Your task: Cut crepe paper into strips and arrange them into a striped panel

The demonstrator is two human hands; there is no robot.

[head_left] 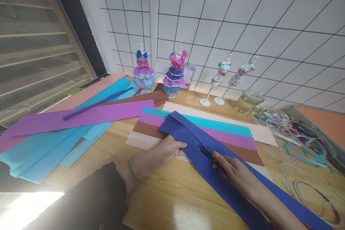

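Observation:
A long dark blue strip of crepe paper runs diagonally across the table, split lengthwise by a cut. My left hand pinches its left edge between thumb and fingers. My right hand is closed round a pair of dark scissors, whose blades lie in the cut. Under the blue sheet are strips of turquoise paper, purple paper, brown paper and whitish paper. The scissors' handles are mostly hidden by my fingers.
Purple and light blue strips are heaped at left. Two dressed mini mannequins and two barer ones stand at the back. A glass jar and tangled ribbons lie right, beside a grey box.

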